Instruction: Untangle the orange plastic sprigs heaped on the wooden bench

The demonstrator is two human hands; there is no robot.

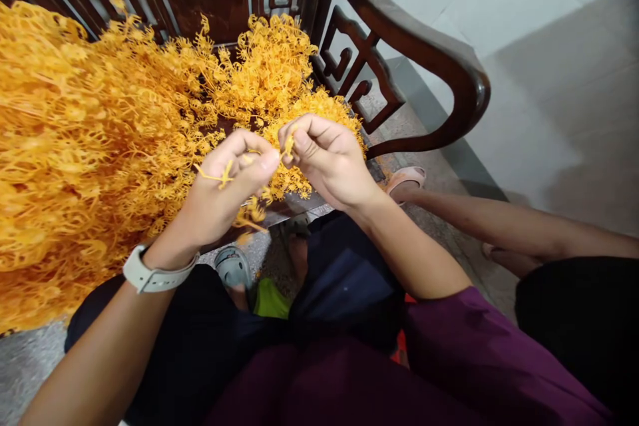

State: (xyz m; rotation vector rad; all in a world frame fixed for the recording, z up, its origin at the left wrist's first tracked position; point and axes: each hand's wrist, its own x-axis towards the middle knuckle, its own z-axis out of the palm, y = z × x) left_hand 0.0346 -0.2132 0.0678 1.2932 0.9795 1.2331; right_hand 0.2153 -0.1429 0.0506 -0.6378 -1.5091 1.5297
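A big heap of orange plastic sprigs [90, 140] covers the seat of a dark wooden bench. My left hand [224, 190], with a pale watch on its wrist, is closed around a thin orange sprig [219, 178] that sticks out to the left. My right hand [327, 156] is pinched on a small orange piece [288, 141] held between thumb and fingers. The two hands nearly meet, fingertip to fingertip, just above the front edge of the heap.
The bench's carved armrest [424, 53] curves down at the right. Another person's bare leg [499, 223] and pink sandal [407, 180] stretch across the floor to the right. My dark-clothed lap and a grey sandal [233, 267] lie below the hands.
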